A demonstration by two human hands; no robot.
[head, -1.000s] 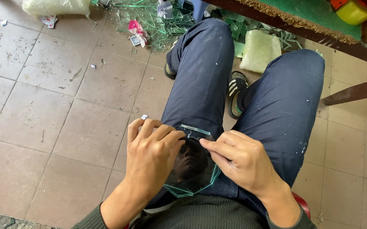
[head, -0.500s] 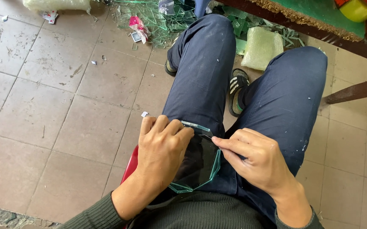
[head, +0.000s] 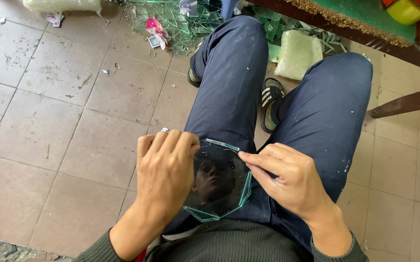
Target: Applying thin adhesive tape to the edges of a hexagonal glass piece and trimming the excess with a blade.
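A small flat piece of glass (head: 219,187) with greenish cut edges and angled corners lies over my lap, above my dark blue trousers (head: 234,92). My left hand (head: 166,177) is curled over its left edge and grips it. The fingertips of my right hand (head: 287,182) pinch the upper right edge. Part of the glass is hidden under my left hand.
I sit on a seat over a dirty tiled floor (head: 59,126). A heap of broken greenish glass shards (head: 171,17) lies ahead by my feet. A pale foam block (head: 297,53) rests near my striped sandal (head: 270,99). A green-topped wooden table (head: 365,22) stands at upper right.
The glass piece has turned flatter toward me and shows more of its face. Both hands shifted slightly down and right along its edges.
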